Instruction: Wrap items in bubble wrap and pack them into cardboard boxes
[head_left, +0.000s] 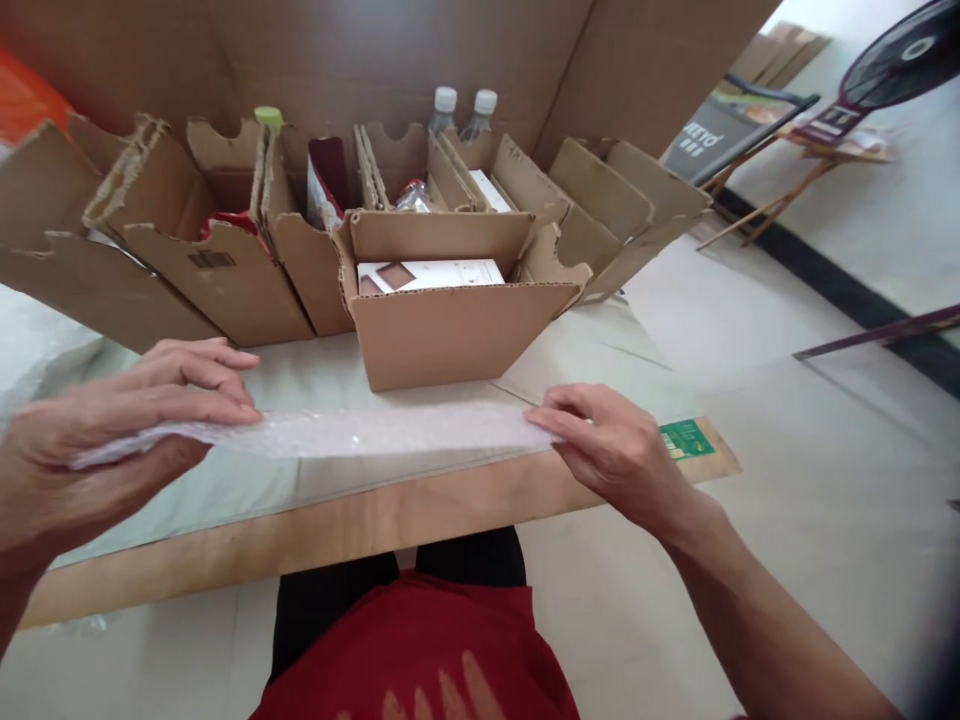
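A strip of bubble wrap (405, 430) is stretched level between my hands, above the front part of the table. My left hand (142, 420) grips its left end between thumb and fingers, and part of the wrap lies inside the palm. At the other end, my right hand (600, 440) pinches the edge between thumb and curled fingers. Just beyond the wrap stands an open cardboard box (450, 335) with a white carton (457, 272) inside, brown squares printed on it.
Several open cardboard bins (217, 285) line the back of the table, holding packets and bottles (445, 105). Cloth covers the table, whose wooden front edge (360, 535) shows. More clear plastic wrap (37, 340) lies at left. A fan (900, 70) stands at far right.
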